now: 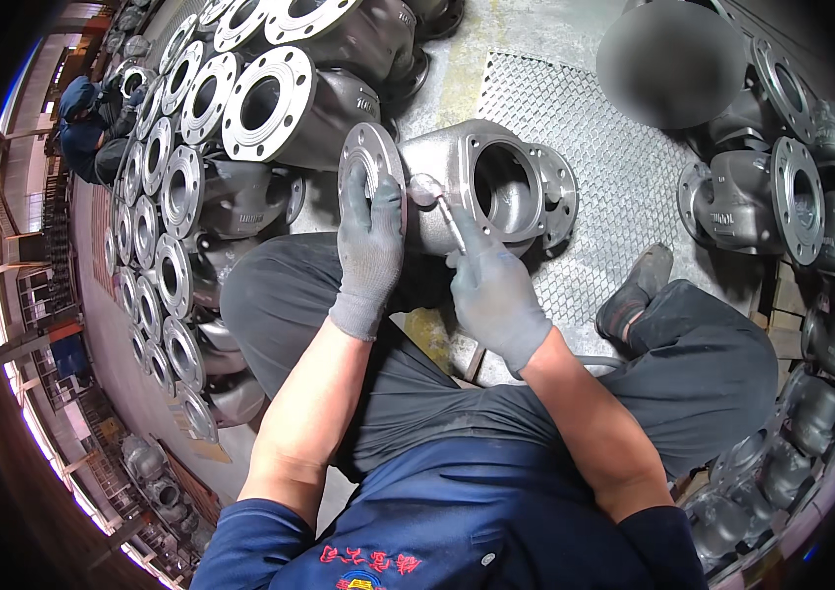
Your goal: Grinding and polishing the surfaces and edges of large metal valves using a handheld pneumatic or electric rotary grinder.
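Note:
A grey cast-metal valve body (447, 157) lies in front of me, its wide bolted opening facing right. Its round flange (358, 152) stands at the left end. My left hand (370, 241), in a grey glove, grips the edge of that flange. My right hand (496, 290), gloved too, closes around a slim metal tool (452, 224). A small round head tops the tool and lies against or just over the casting between flange and opening. What kind of tool it is cannot be made out. The right fingertips are partly hidden behind the hand.
Stacked flanged valve bodies (181, 192) rise close on my left. More castings (737, 206) stand at the right, some on wooden supports. A patterned metal plate (575, 118) covers the floor ahead. My shoe (634, 290) rests on it. Another person (93, 128) works at far left.

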Action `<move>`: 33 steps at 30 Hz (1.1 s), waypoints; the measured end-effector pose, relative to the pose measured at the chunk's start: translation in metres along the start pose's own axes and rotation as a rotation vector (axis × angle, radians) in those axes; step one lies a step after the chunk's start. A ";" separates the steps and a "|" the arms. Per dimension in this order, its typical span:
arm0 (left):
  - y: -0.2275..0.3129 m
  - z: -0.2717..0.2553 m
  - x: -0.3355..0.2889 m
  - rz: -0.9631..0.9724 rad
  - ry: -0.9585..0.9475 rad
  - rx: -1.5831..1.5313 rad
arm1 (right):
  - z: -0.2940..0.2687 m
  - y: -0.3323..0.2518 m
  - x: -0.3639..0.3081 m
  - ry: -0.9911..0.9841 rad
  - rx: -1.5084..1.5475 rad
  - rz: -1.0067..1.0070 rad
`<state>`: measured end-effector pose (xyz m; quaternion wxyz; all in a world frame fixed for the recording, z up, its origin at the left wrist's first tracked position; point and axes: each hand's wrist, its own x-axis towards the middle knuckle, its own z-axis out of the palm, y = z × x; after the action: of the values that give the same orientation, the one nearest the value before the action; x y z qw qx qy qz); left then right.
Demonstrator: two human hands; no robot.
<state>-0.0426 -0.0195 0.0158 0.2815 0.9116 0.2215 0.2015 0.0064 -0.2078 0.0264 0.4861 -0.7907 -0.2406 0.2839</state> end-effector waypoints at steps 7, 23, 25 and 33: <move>0.006 0.005 0.003 -0.151 0.031 -0.158 | -0.007 0.006 0.004 -0.003 0.059 -0.059; 0.033 0.028 0.106 -0.046 0.040 -0.097 | -0.119 0.071 0.050 0.143 0.208 0.289; 0.041 0.029 0.112 -0.270 0.006 -0.136 | -0.122 0.075 0.063 0.122 0.226 0.289; 0.053 0.020 0.112 -0.285 -0.100 -0.001 | -0.139 0.068 0.116 -0.084 -0.416 0.200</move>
<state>0.0743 -0.0097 0.0593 0.3186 0.8797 0.3341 0.1140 0.1925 -0.2471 -0.0094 0.2717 -0.8813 -0.2344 0.3076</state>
